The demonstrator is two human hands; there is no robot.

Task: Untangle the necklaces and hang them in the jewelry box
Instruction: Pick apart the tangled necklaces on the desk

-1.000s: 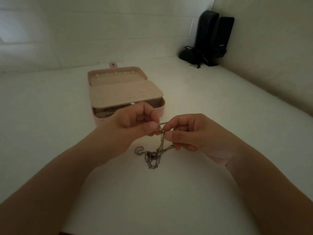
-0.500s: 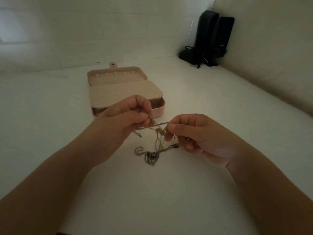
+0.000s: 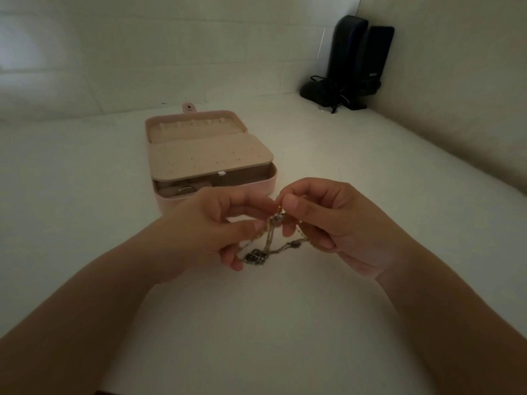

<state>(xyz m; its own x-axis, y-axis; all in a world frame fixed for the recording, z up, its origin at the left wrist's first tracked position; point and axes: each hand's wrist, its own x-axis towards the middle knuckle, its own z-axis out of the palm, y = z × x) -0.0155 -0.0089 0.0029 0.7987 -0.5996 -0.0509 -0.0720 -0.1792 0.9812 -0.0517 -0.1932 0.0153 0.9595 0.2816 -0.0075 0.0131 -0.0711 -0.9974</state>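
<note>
Metal chains, the tangled necklaces (image 3: 266,246), are hanging between the 2 hands, just above the pale worktop (image 3: 285,323) near its middle. The left hand (image 3: 211,226) is pinching strands between thumb and forefinger, with its lower fingers curling under the clump. The right hand (image 3: 328,223) is pinching the top of the tangle, where a small gold bead is showing, and a strand is running down across its lower fingers.

What the coming move is turning on: the knot is sitting directly between the fingertips, slightly nearer the right hand's pinch, and the loose strands are fanning downward and toward the person from that point. The long axis of the tangle is running roughly up-down from the pinch to the dark beaded clump below. Judging by this, pulling the hands apart sideways would be tightening the knot; easing one strand downward looks safer.

Beyond the hands, toward the far edge of the worktop, the pink jewelry box (image 3: 256,186) is lying open, its row of hooks (image 3: 192,125) in the lid facing the person, nearer the left hand. Nothing is hanging there yet. Black speakers (image 3: 356,61) are standing in the far right corner.
</note>
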